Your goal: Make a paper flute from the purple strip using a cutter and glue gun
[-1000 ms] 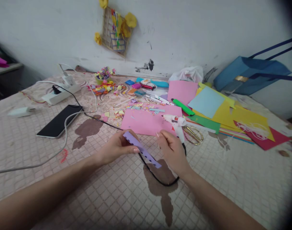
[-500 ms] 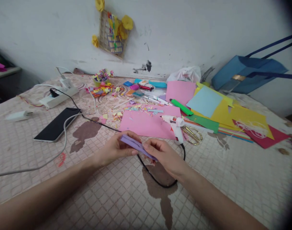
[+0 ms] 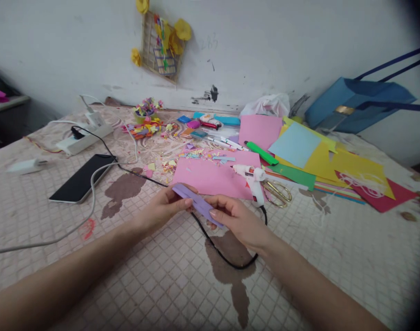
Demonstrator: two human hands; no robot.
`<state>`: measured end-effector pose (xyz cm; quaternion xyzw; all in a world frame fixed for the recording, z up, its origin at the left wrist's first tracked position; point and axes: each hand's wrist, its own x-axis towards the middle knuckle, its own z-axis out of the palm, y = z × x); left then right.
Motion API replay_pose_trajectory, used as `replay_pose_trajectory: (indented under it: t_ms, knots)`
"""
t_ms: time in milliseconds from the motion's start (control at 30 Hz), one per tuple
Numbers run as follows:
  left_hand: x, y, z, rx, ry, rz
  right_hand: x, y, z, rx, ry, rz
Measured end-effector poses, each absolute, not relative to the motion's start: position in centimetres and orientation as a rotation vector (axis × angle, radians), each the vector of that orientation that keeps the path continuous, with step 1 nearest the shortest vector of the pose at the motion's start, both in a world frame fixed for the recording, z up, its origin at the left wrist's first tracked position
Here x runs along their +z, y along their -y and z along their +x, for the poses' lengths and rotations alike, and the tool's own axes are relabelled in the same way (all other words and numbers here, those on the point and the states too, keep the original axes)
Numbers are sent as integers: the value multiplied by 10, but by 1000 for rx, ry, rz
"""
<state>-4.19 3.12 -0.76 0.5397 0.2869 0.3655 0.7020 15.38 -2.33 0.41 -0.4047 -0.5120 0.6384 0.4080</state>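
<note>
A folded strip of purple paper (image 3: 198,202) is held between my two hands above the table. My left hand (image 3: 167,204) pinches its far left end, thumb on top and fingers behind. The near right end is gripped by my right hand (image 3: 230,217), with the thumb on its face and the other fingers curled underneath. A black cord (image 3: 210,241) runs below the hands to a white glue gun (image 3: 254,179), which lies just beyond my right hand. Behind the strip is a pink sheet (image 3: 210,177) scattered with paper bits.
Gold-handled scissors (image 3: 278,193) lie beside the glue gun. Coloured sheets (image 3: 299,147) and a blue bag (image 3: 354,103) are at the right. On the left are a black phone (image 3: 82,179), a power strip (image 3: 84,138) and a white cable (image 3: 93,195).
The purple strip has turned so that more of its flat face shows. My left thumb has moved up onto its face, and my right hand has shifted slightly.
</note>
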Motion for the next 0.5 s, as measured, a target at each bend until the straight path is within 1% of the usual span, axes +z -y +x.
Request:
replay_pose_trajectory:
  t_ms: [167,367,500]
  knots:
    - [-5,-34,-41,806,-637,1005,2,23,155,1685,1192,-1030]
    - [-7,-26,-41,715,-679,1182,-1,24,149,1662,1222,-1197]
    - [-7,-24,-40,710,-682,1200,-2,23,149,1704,1222,-1188]
